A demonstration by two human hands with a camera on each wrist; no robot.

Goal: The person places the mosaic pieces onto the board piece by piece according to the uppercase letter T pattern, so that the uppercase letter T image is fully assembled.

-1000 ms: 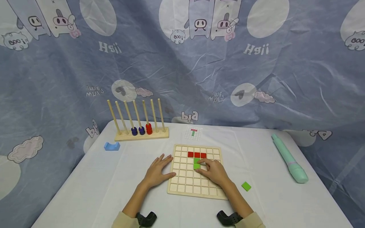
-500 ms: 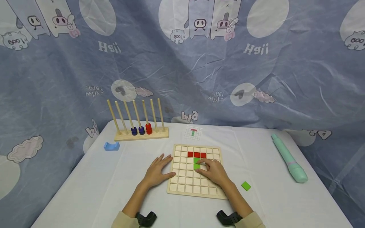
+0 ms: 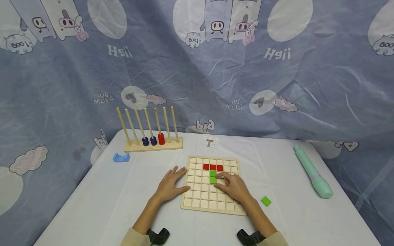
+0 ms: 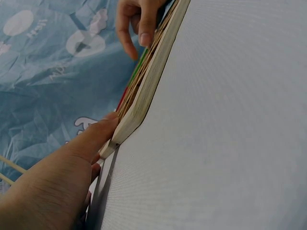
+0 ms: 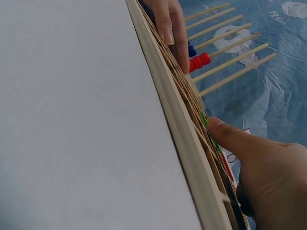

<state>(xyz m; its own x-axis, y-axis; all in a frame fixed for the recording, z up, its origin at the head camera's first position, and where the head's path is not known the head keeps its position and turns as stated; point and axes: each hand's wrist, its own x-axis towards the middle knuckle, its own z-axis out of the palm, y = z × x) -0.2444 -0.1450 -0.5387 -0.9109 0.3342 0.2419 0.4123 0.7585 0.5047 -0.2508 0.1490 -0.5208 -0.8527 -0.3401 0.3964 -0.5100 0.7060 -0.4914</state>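
Observation:
A wooden grid board [image 3: 200,195] lies flat on the white table. Three red tiles [image 3: 213,167] form a row in its upper part, and two green tiles [image 3: 213,177] run down below the middle one. My left hand [image 3: 168,184] rests along the board's left edge, fingers spread, thumb over the rim [image 4: 110,125]. Over the board, my right hand [image 3: 235,188] has thumb and index finger apart, their tips right at the lower green tile's right side. Nothing shows between them. A loose green tile [image 3: 266,201] lies on the table, right of the right forearm.
A printed pattern card [image 3: 209,144] lies behind the board. At the back left stands a wooden peg rack [image 3: 153,147] with blue and red beads. A light blue curved block [image 3: 121,158] sits in front of it, and a mint-green baton-shaped object [image 3: 313,172] lies far right.
My right hand has drawn slightly to the right, off the lower green tile, which stays in its square. The left hand keeps its place on the board's edge.

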